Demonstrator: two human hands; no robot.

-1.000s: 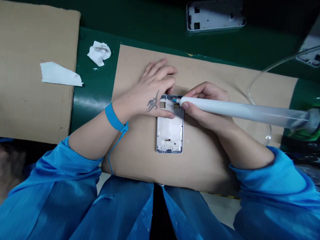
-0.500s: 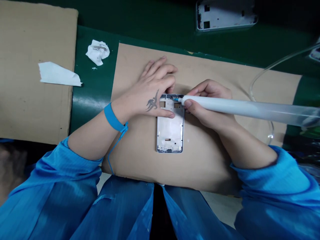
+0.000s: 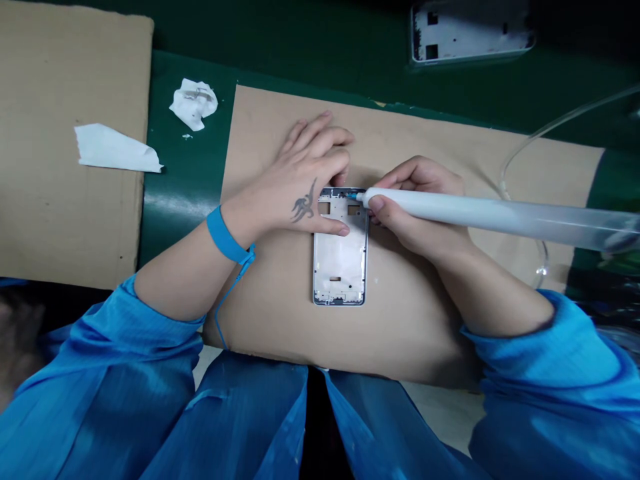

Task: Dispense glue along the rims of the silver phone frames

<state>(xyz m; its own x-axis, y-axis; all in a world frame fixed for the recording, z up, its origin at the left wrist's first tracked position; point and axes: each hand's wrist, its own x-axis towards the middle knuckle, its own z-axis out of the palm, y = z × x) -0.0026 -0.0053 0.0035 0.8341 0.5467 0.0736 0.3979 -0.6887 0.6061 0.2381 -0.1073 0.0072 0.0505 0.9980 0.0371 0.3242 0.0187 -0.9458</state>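
Note:
A silver phone frame (image 3: 341, 257) lies flat on a sheet of brown cardboard, its short side toward me. My left hand (image 3: 313, 170) steadies it, the thumb lying across its face and the index finger bent at its top edge. My right hand (image 3: 425, 207) grips a dispensing syringe (image 3: 450, 207), a long white-filled barrel held almost level. Its blue needle tip (image 3: 353, 197) is at the upper right part of the frame, by the dark strip along the top. Whether any glue leaves the tip is too small to tell.
Another phone frame (image 3: 470, 33) rests on the green mat at the back right. Clear tubing (image 3: 510, 160) curves behind the syringe. Crumpled white tissue (image 3: 194, 103) and a torn white paper piece (image 3: 117, 148) lie at left. Another person's blurred hand (image 3: 17, 347) shows at the left edge.
The phone frame at the back has shifted to the right. The syringe tip has crept slightly left, while my left hand and the frame under it stay nearly still.

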